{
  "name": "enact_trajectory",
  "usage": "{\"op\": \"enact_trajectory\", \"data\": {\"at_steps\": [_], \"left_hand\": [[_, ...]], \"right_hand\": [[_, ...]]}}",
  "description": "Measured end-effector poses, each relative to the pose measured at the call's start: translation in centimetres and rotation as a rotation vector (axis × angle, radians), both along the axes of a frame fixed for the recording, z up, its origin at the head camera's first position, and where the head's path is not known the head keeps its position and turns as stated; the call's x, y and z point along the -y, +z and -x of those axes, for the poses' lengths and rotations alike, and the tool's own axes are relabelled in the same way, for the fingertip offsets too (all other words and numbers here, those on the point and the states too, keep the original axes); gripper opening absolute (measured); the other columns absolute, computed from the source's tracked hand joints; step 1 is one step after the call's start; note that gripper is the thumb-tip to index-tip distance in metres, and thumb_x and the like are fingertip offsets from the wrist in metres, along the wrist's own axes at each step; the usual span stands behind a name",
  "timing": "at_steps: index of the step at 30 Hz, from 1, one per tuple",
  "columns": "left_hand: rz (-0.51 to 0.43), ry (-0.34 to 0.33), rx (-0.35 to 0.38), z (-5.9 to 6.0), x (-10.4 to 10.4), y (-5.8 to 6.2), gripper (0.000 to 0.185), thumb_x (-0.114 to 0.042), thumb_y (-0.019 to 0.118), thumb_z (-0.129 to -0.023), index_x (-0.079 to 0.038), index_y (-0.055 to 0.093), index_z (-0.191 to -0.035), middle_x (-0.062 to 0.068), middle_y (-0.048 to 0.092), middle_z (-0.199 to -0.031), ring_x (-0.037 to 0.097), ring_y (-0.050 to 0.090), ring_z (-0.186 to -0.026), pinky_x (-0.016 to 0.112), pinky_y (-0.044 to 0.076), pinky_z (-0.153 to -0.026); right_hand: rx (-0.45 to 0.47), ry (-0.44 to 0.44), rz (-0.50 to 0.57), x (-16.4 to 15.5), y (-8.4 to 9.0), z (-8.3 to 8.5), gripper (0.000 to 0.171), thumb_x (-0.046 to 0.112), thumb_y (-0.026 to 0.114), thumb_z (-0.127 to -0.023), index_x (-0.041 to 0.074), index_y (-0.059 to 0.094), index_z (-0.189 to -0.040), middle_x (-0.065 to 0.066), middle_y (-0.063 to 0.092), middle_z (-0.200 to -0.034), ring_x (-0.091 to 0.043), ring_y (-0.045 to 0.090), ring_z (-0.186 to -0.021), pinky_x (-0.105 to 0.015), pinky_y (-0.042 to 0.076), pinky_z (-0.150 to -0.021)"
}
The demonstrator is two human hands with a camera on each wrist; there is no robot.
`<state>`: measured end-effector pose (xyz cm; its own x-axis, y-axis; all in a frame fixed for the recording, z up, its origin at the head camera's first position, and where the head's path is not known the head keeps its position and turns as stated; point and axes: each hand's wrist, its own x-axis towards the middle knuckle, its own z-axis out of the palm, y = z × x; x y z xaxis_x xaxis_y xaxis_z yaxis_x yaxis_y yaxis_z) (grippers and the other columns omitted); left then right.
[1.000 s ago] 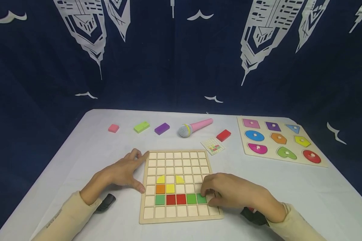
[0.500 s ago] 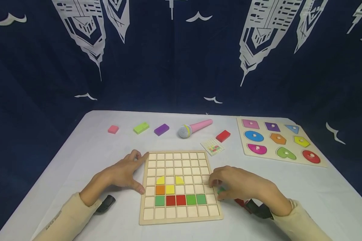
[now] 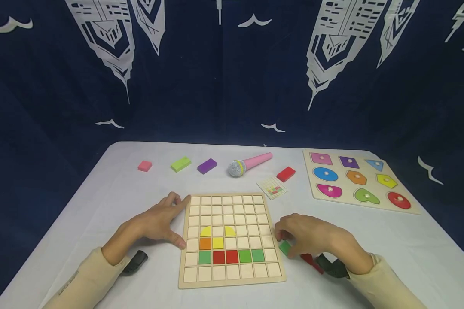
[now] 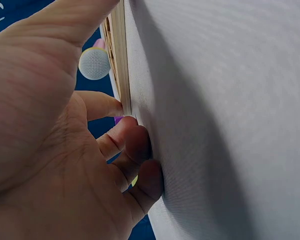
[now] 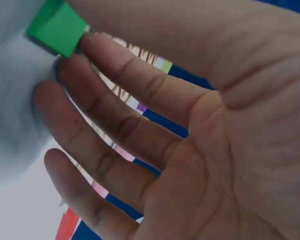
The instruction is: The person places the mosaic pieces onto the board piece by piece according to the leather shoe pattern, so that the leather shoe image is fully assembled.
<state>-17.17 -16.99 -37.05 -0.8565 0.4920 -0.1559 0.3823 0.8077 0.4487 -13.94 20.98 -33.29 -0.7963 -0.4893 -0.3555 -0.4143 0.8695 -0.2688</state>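
A square wooden grid board [image 3: 232, 281] lies in front of me, with orange, yellow, red and green tiles in some cells. My left hand [image 3: 156, 219] rests at its left side. Thumb and index finger are spread, touching the edge near the middle and the top corner. Just right of the board, a loose green tile [image 3: 285, 247] lies on the table. Over it is my right hand [image 3: 307, 234], thumb and fingertips close around the tile. The right wrist view shows the green tile [image 5: 58, 27] by the index fingertip; the thumb tip is out of frame.
Red pieces [image 3: 312, 262] lie partly hidden under the right wrist. Beyond the board are a pattern card [image 3: 272, 188], a red block [image 3: 286, 174], a pink microphone [image 3: 251, 164], and purple [image 3: 207, 166], lime [image 3: 181, 164] and pink [image 3: 145, 166] blocks. A shape puzzle [image 3: 348, 204] lies right.
My right hand has left the green tile in the board's red-and-green row and moved right, off the board, to the loose green tile. The left hand stays in place.
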Motion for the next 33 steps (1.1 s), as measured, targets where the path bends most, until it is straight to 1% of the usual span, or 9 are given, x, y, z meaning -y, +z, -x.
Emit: {"op": "enact_trajectory", "data": {"at_steps": [5,11,19,22,28,31,33], "left_hand": [[-0.004,0.002,0.001,-0.08,0.01,0.05,0.130,-0.052,0.092,-0.057,-0.003,0.026,-0.158,0.008,0.037,-0.121,0.025,0.041,-0.108,0.038,0.043,-0.089],[-0.003,0.003,-0.003,-0.18,0.02,0.06,0.129,-0.052,0.092,-0.058,-0.003,0.027,-0.158,0.008,0.037,-0.121,0.025,0.041,-0.108,0.038,0.043,-0.088],[-0.004,0.002,-0.008,-0.10,-0.04,0.03,0.129,-0.053,0.092,-0.057,-0.004,0.028,-0.158,0.008,0.038,-0.120,0.024,0.042,-0.106,0.038,0.043,-0.088],[-0.002,0.000,-0.009,-0.09,-0.04,0.05,0.129,-0.053,0.092,-0.057,-0.004,0.027,-0.158,0.008,0.038,-0.121,0.024,0.042,-0.106,0.038,0.043,-0.087],[0.000,-0.004,-0.009,-0.14,-0.03,0.11,0.129,-0.053,0.092,-0.057,-0.004,0.027,-0.158,0.008,0.037,-0.121,0.024,0.042,-0.106,0.038,0.043,-0.087],[-0.004,-0.003,-0.010,-0.14,-0.05,0.07,0.129,-0.052,0.092,-0.057,-0.003,0.028,-0.157,0.008,0.038,-0.121,0.025,0.042,-0.106,0.038,0.043,-0.087],[-0.008,0.000,-0.009,-0.09,-0.04,-0.02,0.129,-0.052,0.093,-0.057,-0.003,0.028,-0.157,0.008,0.038,-0.120,0.025,0.042,-0.106,0.037,0.043,-0.087]], "right_hand": [[-0.015,-0.001,-0.019,0.24,-0.11,0.04,0.032,0.012,0.087,-0.071,0.030,0.062,-0.083,0.012,0.054,-0.081,-0.009,0.049,-0.082,-0.029,0.045,-0.074],[-0.041,0.031,-0.024,0.29,-0.09,0.05,0.030,0.014,0.086,-0.072,0.028,0.061,-0.080,0.010,0.054,-0.078,-0.009,0.048,-0.080,-0.028,0.043,-0.071],[-0.008,0.009,-0.024,0.35,-0.17,0.04,0.032,0.017,0.088,-0.072,0.027,0.058,-0.078,0.010,0.055,-0.072,-0.009,0.050,-0.075,-0.027,0.043,-0.067],[-0.010,0.021,-0.013,0.35,-0.22,0.09,0.031,0.018,0.087,-0.075,0.028,0.058,-0.078,0.011,0.054,-0.071,-0.009,0.050,-0.074,-0.026,0.042,-0.066],[-0.032,0.082,0.037,0.15,-0.27,0.32,0.024,0.018,0.080,-0.084,0.028,0.059,-0.078,0.011,0.052,-0.069,-0.006,0.050,-0.069,-0.025,0.041,-0.062],[-0.031,0.087,0.058,0.03,-0.16,0.43,0.020,0.018,0.077,-0.087,0.027,0.060,-0.080,0.012,0.052,-0.070,-0.006,0.050,-0.067,-0.024,0.042,-0.060],[-0.025,0.076,0.070,-0.06,-0.05,0.47,0.017,0.018,0.075,-0.089,0.026,0.061,-0.085,0.012,0.054,-0.072,-0.006,0.051,-0.065,-0.024,0.043,-0.059]]}}
